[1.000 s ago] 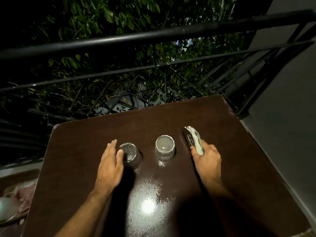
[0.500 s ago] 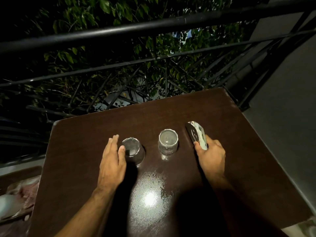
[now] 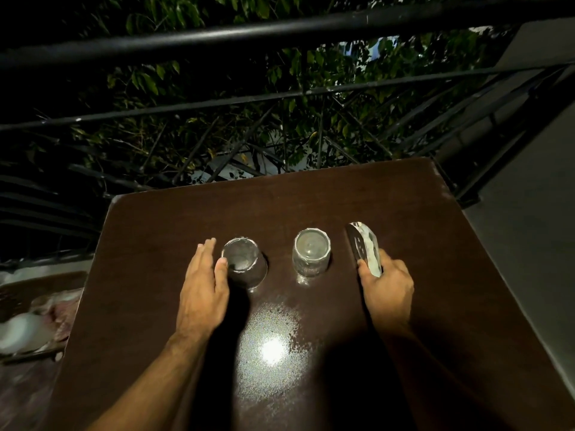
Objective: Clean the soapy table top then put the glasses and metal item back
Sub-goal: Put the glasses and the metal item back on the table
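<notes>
Two clear glasses stand on the dark brown table top (image 3: 311,197). The left glass (image 3: 245,264) leans a little, and my left hand (image 3: 203,287) lies flat on the table beside it with the thumb touching its side. Apart from both hands, the middle glass (image 3: 311,251) stands on its own. The metal item (image 3: 364,247), a perforated shiny piece, is tilted up on its edge at the right, and my right hand (image 3: 387,286) grips its near end.
A black metal railing (image 3: 280,29) runs behind the table, with leafy branches beyond it. A grey wall (image 3: 529,213) stands at the right. Low at the left lies a pale cloth and a white object (image 3: 28,331). A bright light glare sits on the table's near middle.
The view has shifted slightly. Both hands stay where they were, the left by the left glass and the right on the metal item.
</notes>
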`<state>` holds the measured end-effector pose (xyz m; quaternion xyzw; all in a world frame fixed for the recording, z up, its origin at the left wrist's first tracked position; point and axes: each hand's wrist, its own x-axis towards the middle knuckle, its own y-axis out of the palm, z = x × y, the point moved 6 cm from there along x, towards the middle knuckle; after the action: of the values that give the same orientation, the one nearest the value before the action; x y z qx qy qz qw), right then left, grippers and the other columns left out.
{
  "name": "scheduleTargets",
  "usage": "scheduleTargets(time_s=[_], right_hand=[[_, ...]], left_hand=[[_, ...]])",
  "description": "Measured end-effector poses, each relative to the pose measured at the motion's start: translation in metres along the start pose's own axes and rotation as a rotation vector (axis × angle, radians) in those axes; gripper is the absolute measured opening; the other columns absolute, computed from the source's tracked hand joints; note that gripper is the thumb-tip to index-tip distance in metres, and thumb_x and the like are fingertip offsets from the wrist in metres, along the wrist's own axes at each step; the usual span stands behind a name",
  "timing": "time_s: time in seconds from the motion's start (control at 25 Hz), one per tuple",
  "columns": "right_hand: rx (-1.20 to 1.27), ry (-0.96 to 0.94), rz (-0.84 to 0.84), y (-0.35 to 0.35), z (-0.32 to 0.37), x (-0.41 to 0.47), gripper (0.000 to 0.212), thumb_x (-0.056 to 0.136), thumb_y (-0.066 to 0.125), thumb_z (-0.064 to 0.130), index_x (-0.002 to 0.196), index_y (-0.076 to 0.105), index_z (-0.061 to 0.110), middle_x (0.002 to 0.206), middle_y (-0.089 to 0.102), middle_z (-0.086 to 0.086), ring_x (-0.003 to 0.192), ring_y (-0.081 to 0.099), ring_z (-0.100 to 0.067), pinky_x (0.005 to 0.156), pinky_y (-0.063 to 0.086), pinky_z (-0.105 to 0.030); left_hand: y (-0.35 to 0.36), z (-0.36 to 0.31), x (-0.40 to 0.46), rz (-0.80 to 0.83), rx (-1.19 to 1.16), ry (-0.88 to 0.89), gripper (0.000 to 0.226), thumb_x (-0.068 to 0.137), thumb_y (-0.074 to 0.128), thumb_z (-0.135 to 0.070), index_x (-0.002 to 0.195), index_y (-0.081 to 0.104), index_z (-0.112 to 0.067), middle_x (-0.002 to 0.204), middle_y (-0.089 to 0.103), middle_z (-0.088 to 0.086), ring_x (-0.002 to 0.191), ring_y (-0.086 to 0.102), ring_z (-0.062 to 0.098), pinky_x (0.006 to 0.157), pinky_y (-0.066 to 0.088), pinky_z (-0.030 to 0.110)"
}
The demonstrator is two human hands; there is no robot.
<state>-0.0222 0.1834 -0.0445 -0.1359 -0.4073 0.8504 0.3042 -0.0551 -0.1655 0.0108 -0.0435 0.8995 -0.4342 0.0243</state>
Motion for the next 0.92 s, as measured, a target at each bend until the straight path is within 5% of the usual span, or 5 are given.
scheduleTargets(time_s=[0.92], right_hand=[[0.001, 0.035, 0.073, 0.003, 0.000, 0.001, 0.051, 0.081, 0.073, 0.046, 0.127, 0.064, 0.025, 0.105, 0.064, -0.010, 0.100, 0.061, -0.034, 0.086, 0.049, -0.039]], left_hand=[[0.008, -0.016, 0.001, 0.003, 0.024, 0.046, 0.052, 0.107, 0.039, -0.027, 0.156, 0.033, -0.010, 0.164, 0.035, 0.006, 0.154, 0.020, 0.015, 0.118, 0.014, 0.022]])
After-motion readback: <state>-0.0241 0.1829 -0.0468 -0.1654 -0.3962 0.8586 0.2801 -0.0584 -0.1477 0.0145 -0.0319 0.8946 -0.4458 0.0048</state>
